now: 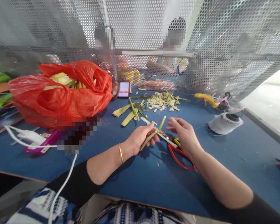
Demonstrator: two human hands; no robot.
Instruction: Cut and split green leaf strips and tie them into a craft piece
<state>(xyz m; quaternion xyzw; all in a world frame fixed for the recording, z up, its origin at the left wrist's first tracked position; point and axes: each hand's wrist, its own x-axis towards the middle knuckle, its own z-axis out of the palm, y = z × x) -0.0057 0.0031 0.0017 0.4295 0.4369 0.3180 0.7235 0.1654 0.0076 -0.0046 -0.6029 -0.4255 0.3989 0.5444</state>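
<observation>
My left hand (143, 135) pinches a folded bundle of pale green leaf strips (156, 131) that cross one another and stick out to both sides. Just right of it, my right hand (183, 132) is raised with its fingers bent together; whether they grip a fine thread cannot be made out. Under the right hand lie red-handled scissors (180, 160) and a yellow-handled tool (177, 142), partly hidden. A cone of white thread (225, 123) stands to the right, with a loose strand trailing toward the right hand.
Cut leaf pieces (128, 115) and a heap of trimmings (163, 101) lie ahead. On the left are a red plastic bag (67, 99), a white cable (71, 171) and a purple box (42, 144). A phone (124, 89) leans near a perforated metal screen (140, 25); people sit beyond it.
</observation>
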